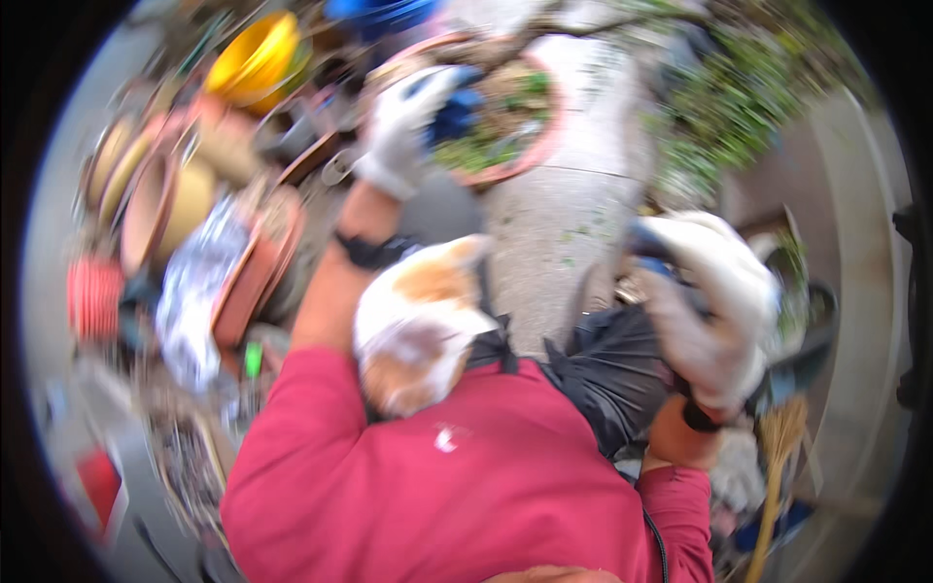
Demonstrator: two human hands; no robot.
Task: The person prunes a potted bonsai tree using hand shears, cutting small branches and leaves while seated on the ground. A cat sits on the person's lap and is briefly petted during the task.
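Note:
My left hand [403, 131], in a white work glove with blue fingers and palm, is raised by the near left rim of a round reddish pot [554, 126]. Soil and green bits lie in that pot. Motion smears the left fingers, so their grip is unclear. On the right, above my bent knee, my right hand [714, 301] wears a matching glove. Its fingers curve with a gap to the thumb, and nothing shows held between them. An orange and white cat [418, 325] rests against my red shirt, beside my left forearm.
At the left lie several clay pots [155, 209], a yellow bucket [255, 60] and crumpled silvery plastic [199, 282]. Leafy cuttings [734, 117] heap at the far right, with a branch [622, 19] reaching over the paving. A straw broom [777, 437] stands at the lower right.

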